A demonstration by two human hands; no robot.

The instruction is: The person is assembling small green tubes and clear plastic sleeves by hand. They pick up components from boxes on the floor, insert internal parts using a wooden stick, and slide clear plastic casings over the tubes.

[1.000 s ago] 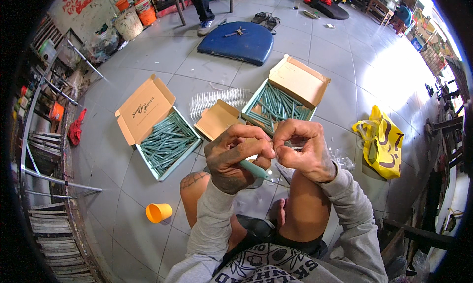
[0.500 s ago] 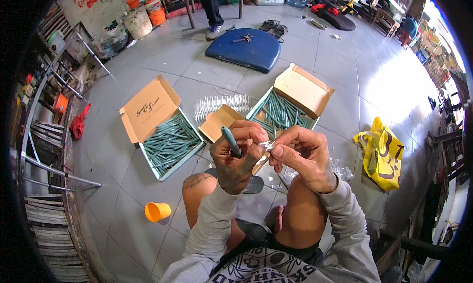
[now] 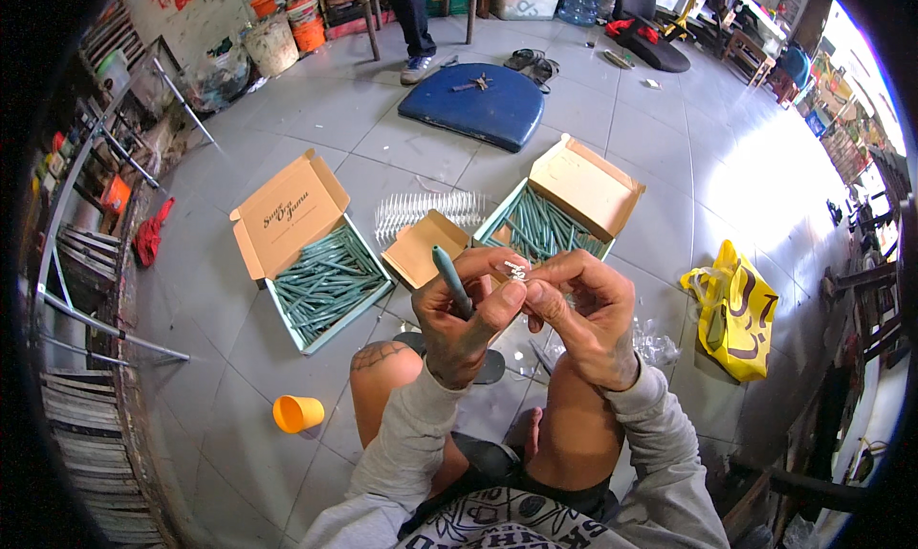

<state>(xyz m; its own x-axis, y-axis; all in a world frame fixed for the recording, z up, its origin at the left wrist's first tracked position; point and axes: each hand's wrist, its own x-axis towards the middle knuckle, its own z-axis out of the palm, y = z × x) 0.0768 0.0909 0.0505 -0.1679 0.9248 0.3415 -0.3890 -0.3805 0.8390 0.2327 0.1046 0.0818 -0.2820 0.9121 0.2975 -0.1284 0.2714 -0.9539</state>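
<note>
**Left hand (image 3: pixel 455 331) and right hand (image 3: pixel 595 327) are meeting at a small white piece (image 3: pixel 516 272)**

The left hand is pinching it and gripping a green stick (image 3: pixel 445 270), tilted upward. The right hand's thumb and fingers are curling beside it; whether gripping, I cannot tell. Beyond, a left box (image 3: pixel 285 226) and right box (image 3: pixel 588 187), both holding green sticks (image 3: pixel 330 291), are flanking a small carton (image 3: pixel 426 250); farther, a blue cushion (image 3: pixel 473 111) is lying.

Clock centre: left hand (image 3: pixel 459 315), right hand (image 3: pixel 591 319), side by side.
Stick (image 3: pixel 450 276): in left hand.
Left box (image 3: pixel 277 231): nine-to-ten, sticks (image 3: pixel 330 281) inside.
Small carton (image 3: pixel 426 250): ten, between boxes.
Right box (image 3: pixel 585 186): one o'clock, sticks inside.
Cushion (image 3: pixel 478 115): twelve, beyond boxes.
Bag (image 3: pixel 732 324): three.
Cup (image 3: pixel 299 414): eight.
</note>
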